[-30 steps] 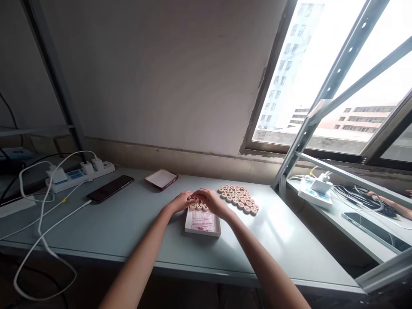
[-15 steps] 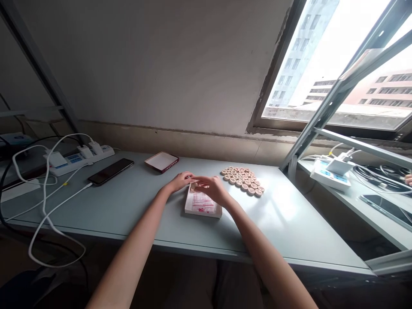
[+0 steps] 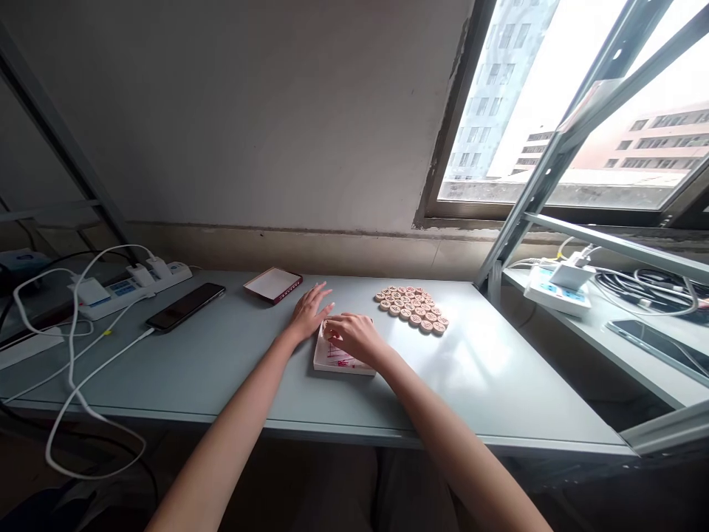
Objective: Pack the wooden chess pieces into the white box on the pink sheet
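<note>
- Head view: both bare arms reach over the grey table (image 3: pixel 221 369) toward a shallow white box (image 3: pixel 339 360) near its middle.
- Right hand (image 3: pixel 354 338) lies over the box, fingers curled down into it; whether they grip anything, I cannot tell.
- Left hand (image 3: pixel 309 312) rests flat on the table just beside the box's far left corner, fingers spread and straight, holding nothing.
- Wooden discs (image 3: pixel 410 308) sit packed in a flat cluster to the right of the hands, near the box but apart from it.
- Red lid (image 3: pixel 275 284) lies beyond the left hand, white inside up.
- Phone (image 3: pixel 185 306) and power strip (image 3: pixel 130 286) sit far left, white cables trailing off the edge.
</note>
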`<state>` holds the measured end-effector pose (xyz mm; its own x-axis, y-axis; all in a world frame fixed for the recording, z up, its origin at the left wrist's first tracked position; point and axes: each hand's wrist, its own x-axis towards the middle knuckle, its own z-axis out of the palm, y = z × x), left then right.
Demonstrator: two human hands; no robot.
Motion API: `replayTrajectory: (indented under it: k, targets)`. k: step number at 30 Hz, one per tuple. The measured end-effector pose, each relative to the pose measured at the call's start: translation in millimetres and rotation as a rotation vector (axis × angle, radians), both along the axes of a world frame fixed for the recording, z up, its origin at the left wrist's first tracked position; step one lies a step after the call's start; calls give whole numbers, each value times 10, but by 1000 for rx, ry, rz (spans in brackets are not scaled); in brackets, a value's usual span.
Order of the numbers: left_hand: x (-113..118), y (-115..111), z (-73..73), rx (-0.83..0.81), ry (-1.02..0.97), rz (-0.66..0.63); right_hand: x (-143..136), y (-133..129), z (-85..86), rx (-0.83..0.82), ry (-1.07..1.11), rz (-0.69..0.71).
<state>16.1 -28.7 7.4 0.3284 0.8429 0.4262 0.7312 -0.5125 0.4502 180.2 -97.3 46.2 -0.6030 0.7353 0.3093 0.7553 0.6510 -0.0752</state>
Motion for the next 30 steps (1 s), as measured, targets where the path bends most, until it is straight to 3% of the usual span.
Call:
replayTrajectory:
  k: [6,16,20,24,30]
  targets:
    - [-25,-6,-50,-88,123,-56,23,-22,40,-71,28,7]
    - [-11,23,-55,-72,184,-5,90,32,52,-92,138,-2]
    - [-15,19,-49,-55,192,-11,401,184,137,37,247,-264]
    - [-19,10,-55,-72,212,-34,741,380,3,152,183,-568]
    - [-18,5,-59,-90,185,-20,862,512,-323,46,27,-560]
